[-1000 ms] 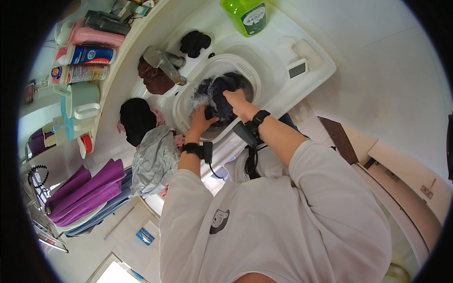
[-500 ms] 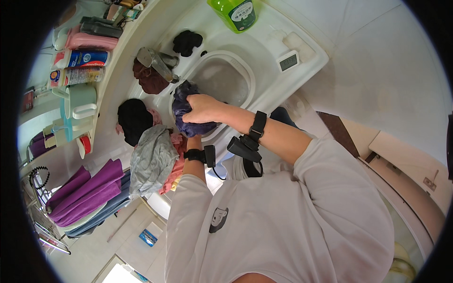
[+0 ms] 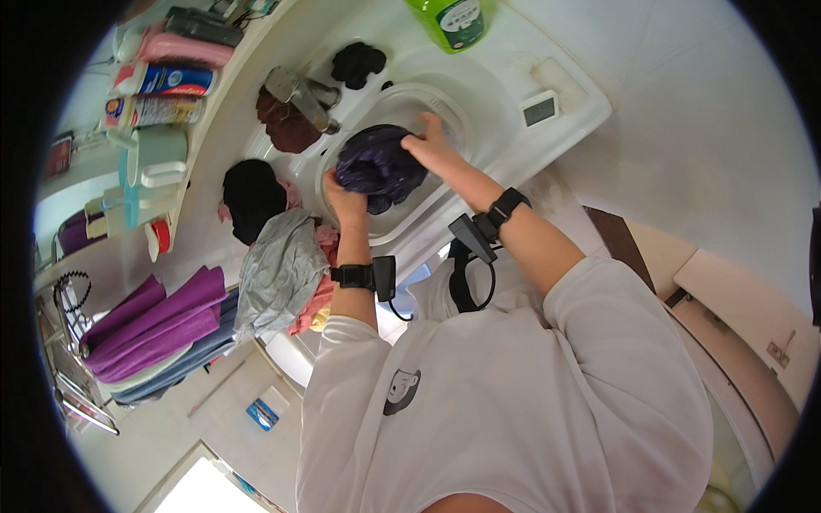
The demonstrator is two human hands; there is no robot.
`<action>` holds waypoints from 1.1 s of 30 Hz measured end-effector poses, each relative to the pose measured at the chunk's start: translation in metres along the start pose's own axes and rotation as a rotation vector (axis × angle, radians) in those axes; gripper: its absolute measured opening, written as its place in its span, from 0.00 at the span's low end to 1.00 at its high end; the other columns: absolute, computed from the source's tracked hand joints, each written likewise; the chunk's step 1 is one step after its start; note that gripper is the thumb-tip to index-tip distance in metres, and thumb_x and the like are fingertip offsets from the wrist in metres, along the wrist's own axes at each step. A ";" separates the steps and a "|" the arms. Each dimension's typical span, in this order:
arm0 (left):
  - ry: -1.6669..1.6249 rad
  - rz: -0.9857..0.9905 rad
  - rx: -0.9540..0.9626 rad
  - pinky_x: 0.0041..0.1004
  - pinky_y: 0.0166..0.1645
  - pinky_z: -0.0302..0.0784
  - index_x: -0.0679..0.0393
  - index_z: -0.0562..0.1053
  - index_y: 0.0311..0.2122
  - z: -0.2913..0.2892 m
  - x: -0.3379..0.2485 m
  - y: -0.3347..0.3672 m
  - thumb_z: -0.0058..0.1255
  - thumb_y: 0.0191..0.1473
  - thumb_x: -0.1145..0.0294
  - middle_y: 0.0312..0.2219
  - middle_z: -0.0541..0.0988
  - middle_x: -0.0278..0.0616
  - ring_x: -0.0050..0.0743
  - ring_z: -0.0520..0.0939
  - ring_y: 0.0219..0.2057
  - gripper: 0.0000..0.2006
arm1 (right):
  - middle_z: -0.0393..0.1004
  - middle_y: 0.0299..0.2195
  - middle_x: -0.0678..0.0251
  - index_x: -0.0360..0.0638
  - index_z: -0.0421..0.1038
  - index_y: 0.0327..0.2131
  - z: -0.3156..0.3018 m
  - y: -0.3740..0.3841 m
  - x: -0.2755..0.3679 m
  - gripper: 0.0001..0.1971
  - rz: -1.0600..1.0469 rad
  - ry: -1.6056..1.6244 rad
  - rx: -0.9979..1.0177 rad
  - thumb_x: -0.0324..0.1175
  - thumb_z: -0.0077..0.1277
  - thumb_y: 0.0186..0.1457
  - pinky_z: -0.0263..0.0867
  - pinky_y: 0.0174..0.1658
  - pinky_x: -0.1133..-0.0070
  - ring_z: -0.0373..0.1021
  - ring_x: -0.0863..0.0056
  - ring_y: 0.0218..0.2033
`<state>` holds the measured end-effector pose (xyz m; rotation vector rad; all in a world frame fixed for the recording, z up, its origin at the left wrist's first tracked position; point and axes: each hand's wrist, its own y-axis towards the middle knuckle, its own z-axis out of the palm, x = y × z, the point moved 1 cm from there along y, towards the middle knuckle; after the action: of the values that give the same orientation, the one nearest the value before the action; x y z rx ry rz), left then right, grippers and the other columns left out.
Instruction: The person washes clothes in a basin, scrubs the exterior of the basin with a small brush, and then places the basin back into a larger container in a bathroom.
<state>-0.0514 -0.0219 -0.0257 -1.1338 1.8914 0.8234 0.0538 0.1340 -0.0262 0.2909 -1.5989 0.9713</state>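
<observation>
— Holding anything in the left hand [image 3: 346, 203]?
— Yes, clutches wet, dark purple cloth [image 3: 380, 167] by one edge.
— And with the right hand [image 3: 432, 145]?
— Touches the opposite edge, spread wide.
— Held where?
— In or just over the white basin [image 3: 453, 107], near the metal faucet [image 3: 301, 96].

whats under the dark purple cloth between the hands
Under the dark purple cloth is the white basin; part of its rim and inside show beyond the cloth. Whatever lies directly beneath the cloth is hidden.
</observation>
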 end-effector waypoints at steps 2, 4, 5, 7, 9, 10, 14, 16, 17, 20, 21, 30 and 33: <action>0.073 0.002 0.001 0.29 0.42 0.68 0.66 0.63 0.39 -0.002 0.008 0.000 0.57 0.39 0.69 0.31 0.72 0.46 0.34 0.73 0.33 0.22 | 0.56 0.51 0.46 0.36 0.48 0.54 -0.002 0.002 0.002 0.39 -0.147 -0.114 0.015 0.44 0.52 0.40 0.56 0.51 0.69 0.58 0.55 0.51; 0.186 0.024 0.085 0.33 0.42 0.68 0.64 0.62 0.41 0.005 0.013 -0.006 0.59 0.35 0.71 0.32 0.72 0.52 0.45 0.74 0.34 0.25 | 0.56 0.51 0.47 0.38 0.51 0.54 0.000 -0.002 -0.004 0.38 -0.173 -0.232 0.039 0.45 0.53 0.41 0.55 0.52 0.68 0.55 0.54 0.52; 0.188 0.021 0.079 0.33 0.42 0.68 0.64 0.62 0.41 0.008 0.014 -0.010 0.59 0.35 0.71 0.32 0.72 0.52 0.45 0.74 0.34 0.25 | 0.57 0.50 0.48 0.41 0.52 0.54 0.002 -0.002 -0.008 0.37 -0.257 -0.453 0.049 0.46 0.53 0.42 0.56 0.51 0.68 0.56 0.54 0.51; 0.275 -0.058 0.314 0.37 0.44 0.68 0.61 0.60 0.45 0.014 0.022 -0.015 0.59 0.33 0.73 0.35 0.71 0.55 0.54 0.73 0.37 0.30 | 0.53 0.53 0.51 0.47 0.56 0.53 0.009 -0.007 -0.015 0.34 -0.377 -0.784 0.107 0.45 0.54 0.43 0.56 0.50 0.61 0.49 0.53 0.55; 0.395 -0.054 0.401 0.42 0.48 0.64 0.55 0.53 0.53 0.015 0.032 -0.020 0.61 0.31 0.73 0.43 0.67 0.54 0.56 0.67 0.45 0.41 | 0.48 0.55 0.52 0.48 0.55 0.54 0.020 -0.013 -0.024 0.34 -0.366 -0.971 0.187 0.43 0.54 0.43 0.54 0.51 0.57 0.46 0.53 0.57; 0.452 -0.007 0.439 0.45 0.50 0.62 0.52 0.50 0.57 0.017 0.028 -0.020 0.63 0.31 0.71 0.48 0.64 0.55 0.58 0.63 0.49 0.46 | 0.43 0.58 0.52 0.48 0.53 0.55 0.023 -0.013 -0.029 0.34 -0.344 -1.159 0.254 0.41 0.54 0.43 0.52 0.51 0.53 0.42 0.53 0.59; 0.763 -0.017 0.555 0.50 0.55 0.53 0.52 0.41 0.60 0.019 0.026 -0.027 0.65 0.30 0.64 0.55 0.54 0.58 0.56 0.54 0.57 0.54 | 0.32 0.61 0.58 0.52 0.40 0.60 0.031 -0.006 -0.050 0.39 -0.200 -1.189 0.414 0.38 0.51 0.47 0.46 0.51 0.45 0.34 0.56 0.62; 0.706 -0.008 0.597 0.54 0.57 0.49 0.46 0.36 0.61 0.022 0.047 -0.024 0.66 0.29 0.57 0.58 0.45 0.55 0.62 0.44 0.59 0.58 | 0.29 0.62 0.60 0.54 0.35 0.61 0.039 -0.001 -0.053 0.40 -0.148 -1.286 0.444 0.36 0.49 0.49 0.47 0.52 0.46 0.32 0.58 0.62; 0.785 -0.176 0.637 0.53 0.56 0.51 0.41 0.34 0.61 0.029 0.032 -0.026 0.66 0.29 0.54 0.58 0.46 0.55 0.67 0.44 0.58 0.59 | 0.29 0.62 0.60 0.54 0.35 0.61 0.037 0.002 -0.056 0.41 -0.128 -1.302 0.440 0.35 0.50 0.48 0.47 0.52 0.47 0.33 0.57 0.62; 0.827 -0.366 0.765 0.54 0.55 0.53 0.38 0.30 0.60 0.047 0.032 -0.018 0.66 0.29 0.53 0.58 0.47 0.54 0.67 0.46 0.58 0.61 | 0.30 0.62 0.60 0.54 0.34 0.61 0.034 0.010 -0.068 0.40 -0.113 -1.345 0.416 0.34 0.49 0.48 0.50 0.52 0.50 0.37 0.56 0.61; 0.837 -0.302 0.722 0.50 0.54 0.58 0.44 0.44 0.61 0.049 0.035 -0.016 0.64 0.31 0.51 0.58 0.48 0.53 0.64 0.57 0.54 0.53 | 0.31 0.62 0.60 0.54 0.35 0.61 0.032 0.012 -0.072 0.39 -0.132 -1.295 0.401 0.33 0.47 0.49 0.52 0.51 0.50 0.40 0.56 0.60; 1.166 0.073 0.805 0.39 0.50 0.65 0.55 0.62 0.51 0.056 0.130 -0.001 0.61 0.35 0.56 0.53 0.59 0.52 0.53 0.69 0.48 0.36 | 0.47 0.57 0.52 0.51 0.34 0.60 0.049 0.034 -0.075 0.36 0.003 -1.303 0.553 0.36 0.44 0.53 0.58 0.50 0.64 0.55 0.53 0.53; 1.180 0.294 0.538 0.42 0.48 0.66 0.50 0.56 0.53 0.067 0.114 0.002 0.63 0.31 0.66 0.49 0.65 0.54 0.58 0.66 0.49 0.40 | 0.45 0.58 0.51 0.52 0.37 0.60 0.034 0.046 -0.095 0.37 -0.107 -1.163 0.467 0.35 0.46 0.51 0.57 0.50 0.63 0.55 0.52 0.53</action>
<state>-0.0697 -0.0126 -0.1564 -1.0617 3.0102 -0.3931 0.0268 0.1086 -0.1308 1.4510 -2.2998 1.1552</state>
